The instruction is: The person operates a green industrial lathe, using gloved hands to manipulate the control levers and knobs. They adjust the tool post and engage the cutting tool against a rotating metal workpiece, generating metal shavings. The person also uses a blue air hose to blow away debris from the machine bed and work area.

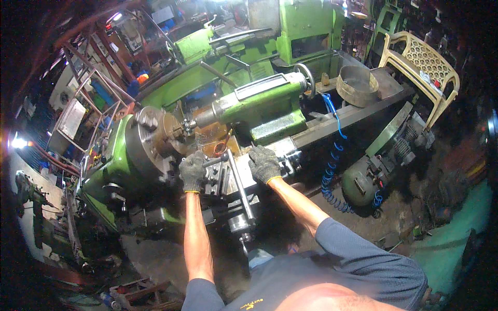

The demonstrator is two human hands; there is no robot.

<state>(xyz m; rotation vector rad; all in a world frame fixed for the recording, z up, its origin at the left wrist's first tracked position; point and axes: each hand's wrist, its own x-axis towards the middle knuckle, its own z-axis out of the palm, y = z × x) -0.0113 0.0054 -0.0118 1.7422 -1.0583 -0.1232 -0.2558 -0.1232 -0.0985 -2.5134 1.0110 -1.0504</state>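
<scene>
My left hand [193, 172], in a dark grey knit glove, is closed at the end of a short metal lever [215, 160] on the lathe's tool post [217, 179]. My right hand [263, 165], gloved alike, rests on the carriage [287, 150] with its fingers stretched forward; their undersides are hidden. Between the hands, a long bright metal bar [239, 186] slants down to a round metal collar [239, 224]. Left of them is the big round chuck [150, 136], its edge blurred. Facing it is the green tailstock [264, 106], its spindle [205, 115] reaching close to the chuck's middle.
An orange-brown ring-shaped thing [220, 149] lies beyond the tool post. A round metal band [358, 85] stands on the lathe bed's right end. A coiled blue air hose [332, 179] hangs near a green compressor tank [360, 186]. A beige plastic chair [423, 65] stands at the right.
</scene>
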